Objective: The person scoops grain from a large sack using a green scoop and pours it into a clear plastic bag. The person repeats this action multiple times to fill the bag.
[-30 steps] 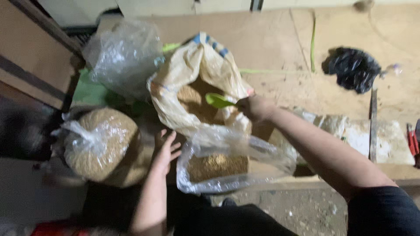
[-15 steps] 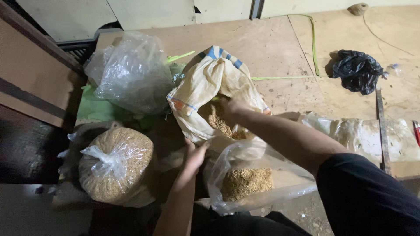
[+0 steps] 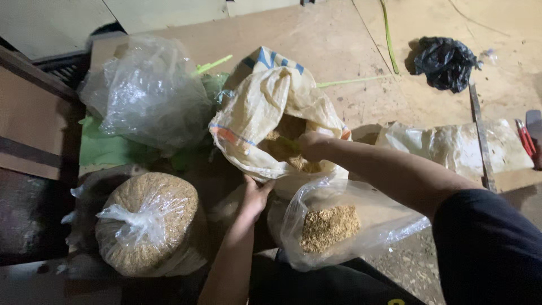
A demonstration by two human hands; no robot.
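right hand (image 3: 311, 145) is centre frame, inside the mouth of the woven sack (image 3: 265, 113), fingers curled shut; a bit of green shows just beside it in the sack but what the hand grips, if anything, can't be told. sack sits upright at centre, mouth open toward the camera, tan grain (image 3: 293, 152) visible inside. left hand (image 3: 255, 196) is just below the sack, fingers spread open, pressed against the sack's lower edge at the rim of the clear plastic bag (image 3: 350, 226); whether it pinches the bag rim can't be told. clear bag lies lower centre-right, partly filled with the same grain, mouth up near the sack's opening. lower left: a tied, full plastic bag of grain (image 3: 147, 223). upper left: an empty-looking crumpled clear bag (image 3: 149, 93) on top of green sheeting (image 3: 107, 149). upper right: black plastic bag (image 3: 445, 62) on the plywood floor (image 3: 350, 45). right edge: red-handled tool (image 3: 525, 138), beside a dusty plastic sheet (image 3: 451, 147).
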